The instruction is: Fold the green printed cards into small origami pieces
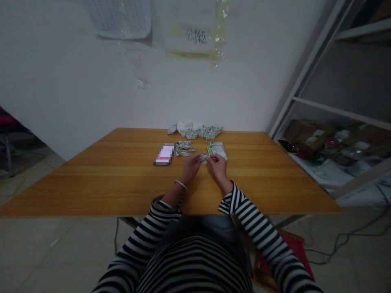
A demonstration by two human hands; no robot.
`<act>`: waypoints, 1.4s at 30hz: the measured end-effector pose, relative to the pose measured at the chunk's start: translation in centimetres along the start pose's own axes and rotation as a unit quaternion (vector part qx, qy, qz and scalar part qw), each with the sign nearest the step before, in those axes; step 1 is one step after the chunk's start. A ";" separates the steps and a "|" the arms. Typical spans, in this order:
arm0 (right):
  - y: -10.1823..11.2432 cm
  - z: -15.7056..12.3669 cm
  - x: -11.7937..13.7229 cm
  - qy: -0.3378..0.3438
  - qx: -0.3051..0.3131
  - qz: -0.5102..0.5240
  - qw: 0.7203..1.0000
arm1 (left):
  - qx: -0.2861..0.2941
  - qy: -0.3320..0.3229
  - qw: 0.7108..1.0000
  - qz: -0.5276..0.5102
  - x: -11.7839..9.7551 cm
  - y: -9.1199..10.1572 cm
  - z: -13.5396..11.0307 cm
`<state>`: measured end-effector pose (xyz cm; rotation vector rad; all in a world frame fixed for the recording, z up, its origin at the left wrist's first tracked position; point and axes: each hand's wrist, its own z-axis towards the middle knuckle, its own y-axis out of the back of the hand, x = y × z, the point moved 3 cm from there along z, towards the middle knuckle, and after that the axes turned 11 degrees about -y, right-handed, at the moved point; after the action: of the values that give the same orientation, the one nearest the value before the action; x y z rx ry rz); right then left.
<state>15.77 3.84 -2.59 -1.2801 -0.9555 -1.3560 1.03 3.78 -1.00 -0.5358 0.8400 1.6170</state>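
Above the middle of the table, my left hand [191, 167] and my right hand [218, 165] are close together. Both pinch a small white printed sachet [204, 159] between thumbs and fingers, one at each side. Just behind my left hand lies a loose group of similar small sachets [183, 149]. A green and white packet [217, 149] rests right behind my right hand. At the back edge, against the wall, is a heap of crumpled white and green-printed wrappers [201, 132]; whether they hold anything I cannot tell.
A phone [165, 154] with a lit, blurred-out screen lies left of the sachets. The wooden table [106, 179] meets the white wall [232, 97]. On the right stands a shelf [339, 110] with boxes and a dark phone-like object [287, 146]. Cables [339, 244] run across the floor.
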 end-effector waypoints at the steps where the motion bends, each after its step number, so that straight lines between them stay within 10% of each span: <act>1: -0.1 0.0 0.1 0.001 0.010 -0.005 1.000 | -0.011 -0.001 1.000 0.004 0.0 0.1 0.0; 14: 0.4 0.5 0.3 0.034 0.005 -0.015 0.999 | -0.043 -0.002 0.999 0.027 -1.2 0.4 -0.2; 22: -0.6 -0.4 0.9 -0.005 0.114 0.065 0.991 | -0.042 -0.028 0.998 -0.022 -1.8 0.9 0.3; 42: -1.2 0.1 -1.6 -0.048 0.153 0.003 0.987 | -0.067 0.077 0.994 -0.028 0.1 1.3 0.0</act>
<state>14.52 4.44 -4.03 -1.1178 -1.1753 -1.1002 -0.26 3.79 -0.74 -0.7811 0.8271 1.6021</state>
